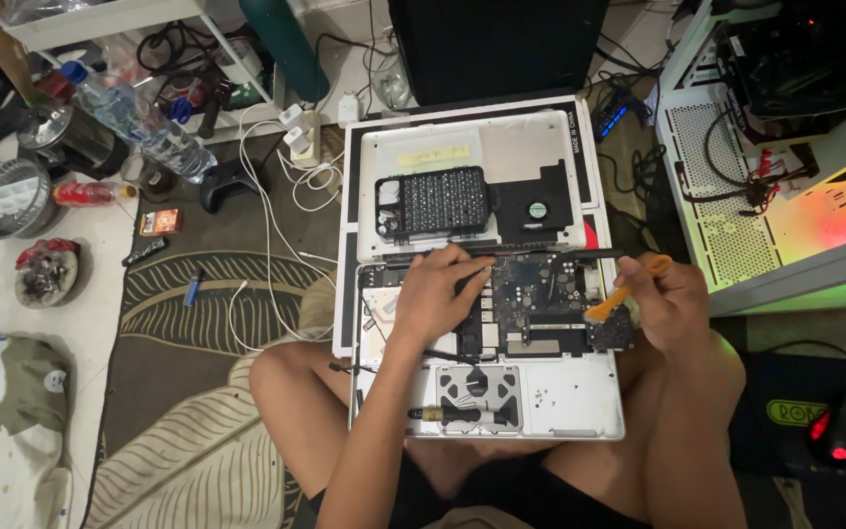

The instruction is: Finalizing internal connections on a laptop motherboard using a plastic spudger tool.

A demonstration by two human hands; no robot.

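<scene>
A pale yellow rectangular label (435,155) lies on the grey lid above the left hand (438,294); a small orange packet (160,221) sits far left.

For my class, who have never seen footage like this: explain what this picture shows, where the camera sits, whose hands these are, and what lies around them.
There is one picture, taken by a camera worn on a person's head, looking down at their lap. They sit cross-legged on a leaf-patterned rug. An opened laptop rests on their legs, its circuit board exposed. The left hand presses on the board. The right hand holds an orange plastic pry tool against the board's edge. Behind lies the removed bottom cover, carrying a case of screwdriver bits and a fan. A screwdriver lies by the trackpad.
</scene>
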